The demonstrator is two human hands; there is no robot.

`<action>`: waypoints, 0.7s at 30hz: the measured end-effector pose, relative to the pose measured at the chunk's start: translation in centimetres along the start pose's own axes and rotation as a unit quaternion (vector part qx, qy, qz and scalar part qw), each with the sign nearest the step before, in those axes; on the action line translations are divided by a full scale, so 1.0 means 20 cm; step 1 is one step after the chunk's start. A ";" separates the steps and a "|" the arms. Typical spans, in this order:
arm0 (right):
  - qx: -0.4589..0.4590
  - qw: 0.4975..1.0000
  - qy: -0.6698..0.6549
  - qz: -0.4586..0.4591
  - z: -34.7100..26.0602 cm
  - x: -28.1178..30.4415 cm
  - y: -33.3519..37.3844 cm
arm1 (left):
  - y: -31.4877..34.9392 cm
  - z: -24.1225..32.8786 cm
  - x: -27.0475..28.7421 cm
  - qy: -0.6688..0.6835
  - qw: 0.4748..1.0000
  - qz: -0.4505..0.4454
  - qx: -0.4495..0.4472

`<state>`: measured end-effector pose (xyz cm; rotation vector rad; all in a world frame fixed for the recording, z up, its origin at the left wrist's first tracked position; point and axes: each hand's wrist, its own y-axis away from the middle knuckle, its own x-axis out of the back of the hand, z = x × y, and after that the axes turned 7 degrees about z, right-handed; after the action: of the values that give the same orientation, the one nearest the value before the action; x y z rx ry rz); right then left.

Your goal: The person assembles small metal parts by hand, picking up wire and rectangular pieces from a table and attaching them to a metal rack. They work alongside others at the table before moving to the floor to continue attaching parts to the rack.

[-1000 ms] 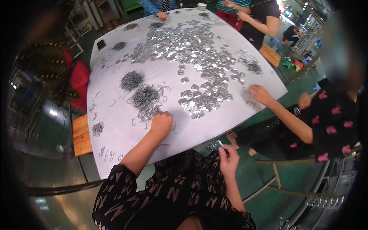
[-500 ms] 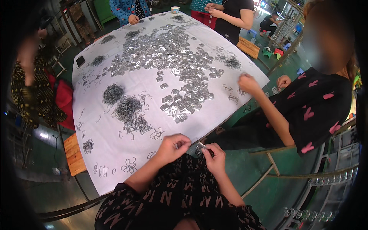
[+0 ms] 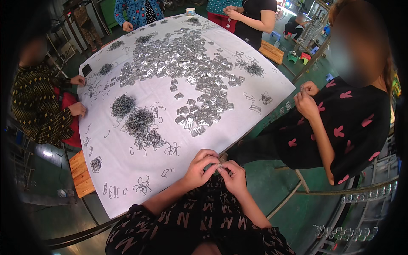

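Metal clip (image 3: pixel 219 167) pinched between left hand (image 3: pixel 199 169) and right hand (image 3: pixel 233 176).

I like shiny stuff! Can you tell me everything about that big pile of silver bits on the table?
The pile of silver clips looks like many small flat bent metal pieces, shiny and grey. They lie loose and jumbled, thick in the middle of the white-covered table and thinning toward its near-right edge. No hand touches them. Darker heaps of tangled wire hooks sit just left of them.
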<state>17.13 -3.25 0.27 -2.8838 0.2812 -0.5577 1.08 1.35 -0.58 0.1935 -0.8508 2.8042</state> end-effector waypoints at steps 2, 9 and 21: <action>-0.010 1.000 -0.014 -0.011 -0.04 0.00 0.00 | 0.00 0.00 0.00 0.014 1.000 -0.005 -0.005; 0.014 0.992 -0.108 -0.056 0.06 0.04 -0.04 | 0.05 0.01 0.00 0.047 0.998 0.031 0.000; 0.015 0.996 0.072 0.041 0.23 -0.05 -0.32 | 0.06 0.02 0.03 0.026 0.999 0.017 -0.030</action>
<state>18.89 3.87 -2.87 -2.7927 0.4067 -0.7499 0.18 0.14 -0.75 0.0978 -0.9332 2.7970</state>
